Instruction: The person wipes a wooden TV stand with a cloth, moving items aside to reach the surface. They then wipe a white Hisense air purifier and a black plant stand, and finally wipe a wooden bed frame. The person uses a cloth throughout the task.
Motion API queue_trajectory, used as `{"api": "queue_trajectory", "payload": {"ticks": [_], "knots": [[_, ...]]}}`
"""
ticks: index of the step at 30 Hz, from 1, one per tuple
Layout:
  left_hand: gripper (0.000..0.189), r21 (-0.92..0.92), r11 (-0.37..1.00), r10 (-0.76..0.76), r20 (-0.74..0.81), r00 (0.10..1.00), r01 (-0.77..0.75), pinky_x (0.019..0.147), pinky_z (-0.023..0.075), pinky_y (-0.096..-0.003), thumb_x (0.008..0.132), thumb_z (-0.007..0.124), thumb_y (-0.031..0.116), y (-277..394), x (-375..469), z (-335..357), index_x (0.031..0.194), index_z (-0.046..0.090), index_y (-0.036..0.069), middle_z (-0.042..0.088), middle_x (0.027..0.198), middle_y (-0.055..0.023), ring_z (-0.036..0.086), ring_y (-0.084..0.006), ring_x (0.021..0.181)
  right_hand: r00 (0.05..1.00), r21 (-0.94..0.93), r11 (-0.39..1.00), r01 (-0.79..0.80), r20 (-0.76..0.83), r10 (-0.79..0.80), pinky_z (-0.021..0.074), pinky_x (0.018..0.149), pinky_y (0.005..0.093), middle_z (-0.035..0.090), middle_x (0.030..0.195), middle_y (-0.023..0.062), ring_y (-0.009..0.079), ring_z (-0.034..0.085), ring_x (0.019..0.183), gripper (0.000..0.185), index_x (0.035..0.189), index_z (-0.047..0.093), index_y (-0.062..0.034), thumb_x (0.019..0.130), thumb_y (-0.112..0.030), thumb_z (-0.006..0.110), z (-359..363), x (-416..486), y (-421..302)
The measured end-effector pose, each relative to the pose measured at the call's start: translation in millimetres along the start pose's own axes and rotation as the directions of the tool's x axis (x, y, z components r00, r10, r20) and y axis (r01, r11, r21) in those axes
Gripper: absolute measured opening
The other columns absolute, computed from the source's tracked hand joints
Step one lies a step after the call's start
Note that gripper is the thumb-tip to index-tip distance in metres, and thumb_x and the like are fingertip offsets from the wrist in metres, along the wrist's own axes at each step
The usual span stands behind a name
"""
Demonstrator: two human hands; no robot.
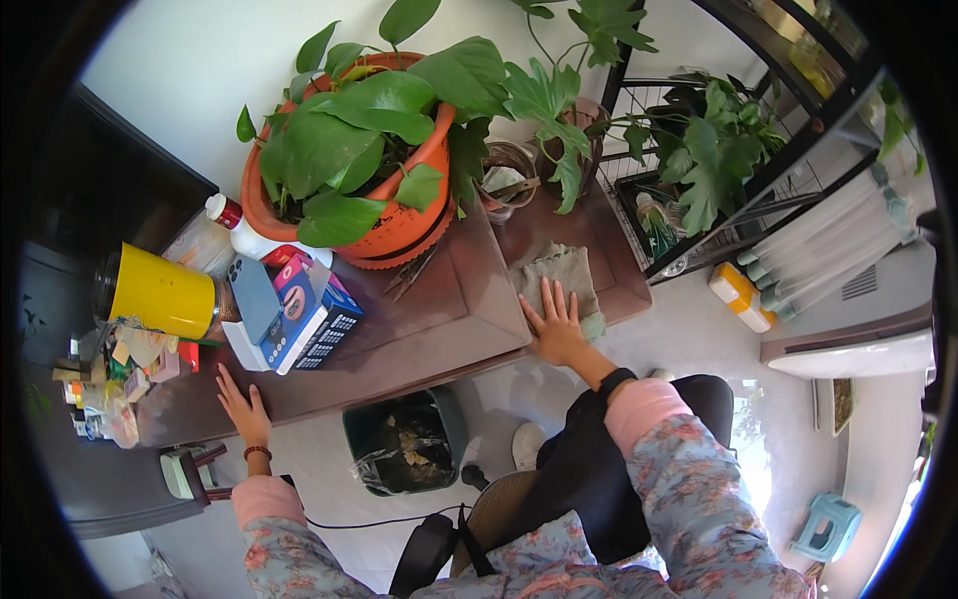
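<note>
My right hand (557, 322) lies with fingers spread on a grey-green cloth (563, 281), pressing it on the lower wooden surface (629, 281) at the right. Fingers apart and holding nothing, my left hand (245, 408) rests on the front edge of the dark red-brown wooden cabinet top (419, 322). Between the hands, farther back, stand an open blue box (318, 329) with a light blue phone (254, 296) leaning on it, and an orange plant pot (404, 224) with broad green leaves. Scissors or similar metal tool (412, 275) lie partly under the pot.
A yellow canister (161, 290), a white bottle (247, 233) and small packets (138, 374) crowd the left. Behind the cloth are a glass jar (509, 176) and a black metal plant rack (718, 232). A dark bin (404, 442) stands on the floor below.
</note>
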State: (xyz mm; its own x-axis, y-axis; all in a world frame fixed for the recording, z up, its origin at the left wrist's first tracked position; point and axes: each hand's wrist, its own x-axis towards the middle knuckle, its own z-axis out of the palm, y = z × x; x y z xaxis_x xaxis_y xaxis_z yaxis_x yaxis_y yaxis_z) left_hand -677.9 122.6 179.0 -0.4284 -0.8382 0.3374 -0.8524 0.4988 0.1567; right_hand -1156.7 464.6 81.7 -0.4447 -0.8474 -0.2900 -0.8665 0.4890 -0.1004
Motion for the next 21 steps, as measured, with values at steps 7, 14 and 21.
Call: {"api": "queue_trajectory", "payload": {"ticks": [7, 14, 21], "knots": [[0.069, 0.006, 1.0, -0.012, 0.016, 1.0, 0.012, 0.12, 0.0094, -0.0508, 0.097, 0.044, 0.032, 1.8, -1.3, -2.8, 0.156, 0.017, 0.009, 0.019, 0.163, -0.0099, 0.015, -0.0352, 0.149, 0.993, -0.063, 0.996, 0.06, -0.101, -0.066, 0.0084, 0.119, 0.0541, 0.006, 0.165, 0.0095, 0.0285, 0.006, 0.152, 0.069, 0.158, 0.013, -0.0217, 0.101, -0.05, 0.037, 7.8, 37.0, 34.5], [0.067, -0.008, 1.0, -0.024, 0.01, 1.0, 0.024, 0.12, 0.0091, -0.0506, 0.097, 0.04, 0.03, -9.8, -2.6, 1.1, 0.156, 0.017, 0.008, 0.021, 0.162, -0.0102, 0.017, -0.0358, 0.149, 0.985, -0.041, 0.989, -0.139, -0.104, 0.134, 0.0099, 0.121, 0.0487, 0.008, 0.165, 0.0049, 0.0247, 0.01, 0.151, 0.066, 0.159, 0.009, -0.0219, 0.103, -0.046, 0.035, -11.5, 87.1, 132.7], [0.066, 0.018, 1.0, -0.024, 0.02, 1.0, 0.023, 0.12, 0.0099, -0.048, 0.101, 0.034, 0.04, -35.2, -8.1, 12.3, 0.156, 0.017, 0.007, 0.021, 0.162, -0.0104, 0.018, -0.0326, 0.149, 0.949, 0.137, 0.977, -0.161, -0.252, 0.191, 0.0162, 0.119, 0.0498, 0.019, 0.162, 0.0093, 0.0285, 0.019, 0.149, 0.059, 0.155, 0.026, -0.0201, 0.102, -0.043, 0.036, -11.1, 97.7, 160.1]]}}
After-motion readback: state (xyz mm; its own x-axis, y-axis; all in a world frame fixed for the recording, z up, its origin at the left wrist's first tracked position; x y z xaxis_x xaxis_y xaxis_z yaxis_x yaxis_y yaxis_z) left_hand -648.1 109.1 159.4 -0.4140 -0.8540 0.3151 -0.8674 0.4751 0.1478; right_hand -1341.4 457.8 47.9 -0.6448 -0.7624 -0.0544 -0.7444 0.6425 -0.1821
